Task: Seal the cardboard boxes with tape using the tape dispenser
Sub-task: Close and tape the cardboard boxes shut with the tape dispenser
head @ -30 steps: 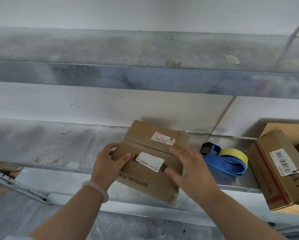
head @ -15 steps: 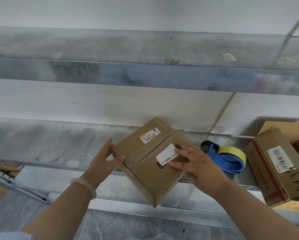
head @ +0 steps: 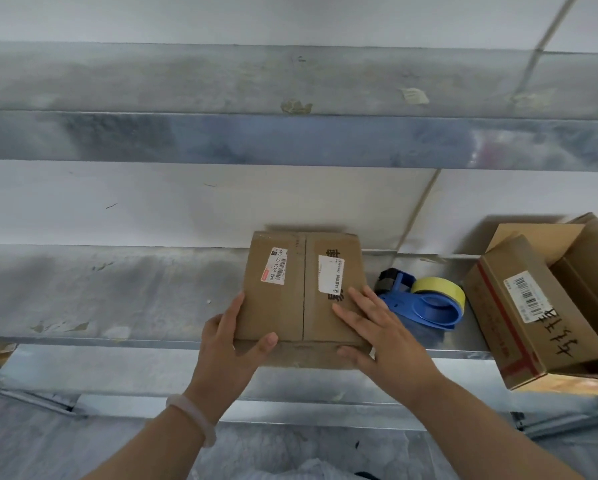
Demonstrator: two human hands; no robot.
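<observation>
A small brown cardboard box (head: 280, 306) lies flat on the metal shelf (head: 117, 299), its closed flaps meeting in a seam that runs away from me. Each flap carries a white label. My left hand (head: 228, 351) grips the box's near left corner, fingers along the side and thumb over the front edge. My right hand (head: 384, 334) presses flat on the right flap with straight fingers, thumb on the front face. The blue tape dispenser (head: 425, 306) with a yellow roll lies on the shelf just right of the box, untouched.
Other cardboard boxes (head: 532, 313) are stacked at the right end of the shelf, one tilted with a barcode label and red tape. An upper metal shelf (head: 290, 140) runs overhead. The white wall stands close behind the box.
The box has turned from a diagonal pose to square with the shelf, seam pointing away from me. My right hand slid from the label toward the near right corner; my left kept its hold.
</observation>
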